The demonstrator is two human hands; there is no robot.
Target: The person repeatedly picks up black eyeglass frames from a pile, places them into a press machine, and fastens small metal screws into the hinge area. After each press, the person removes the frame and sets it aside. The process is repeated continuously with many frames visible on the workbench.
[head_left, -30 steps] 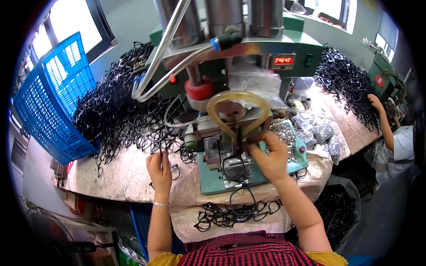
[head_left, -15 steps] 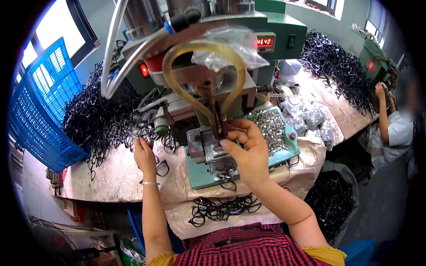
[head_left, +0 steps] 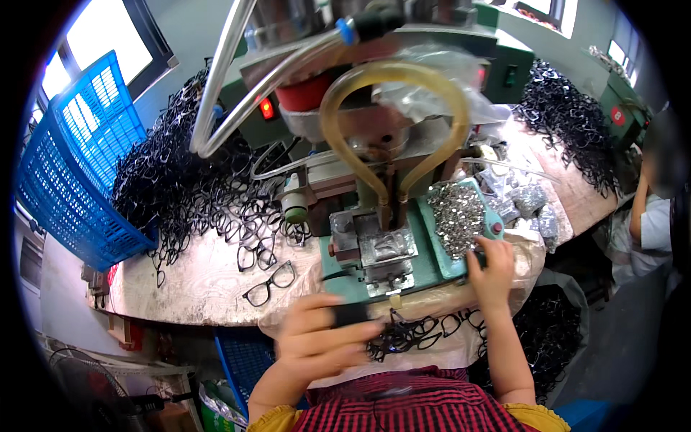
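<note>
My left hand (head_left: 317,338), smeared by motion, is in front of the press. Its fingers close round a black piece (head_left: 350,313) that looks like an eyeglass frame, too blurred for detail. My right hand (head_left: 493,270) is at the near right edge of the green tray (head_left: 455,270), fingertips bent together by the small metal parts (head_left: 457,216). Anything pinched in them is too small to make out. Between the hands stands the press's metal fixture (head_left: 389,248), with brown tubes (head_left: 392,198) above it. No hand touches the fixture.
Black eyeglass frames are heaped at left (head_left: 180,165) and far right (head_left: 568,129); one frame (head_left: 270,283) lies singly. More frames (head_left: 421,335) lie on the cloth at my lap. A blue basket (head_left: 79,173) leans at left. Bagged parts (head_left: 529,198) lie beyond the tray. Another person (head_left: 655,223) is at right.
My right hand has left the fixture and moved right to the tray. The left hand has come from the table at left toward me, now with a black piece. The view has shifted.
</note>
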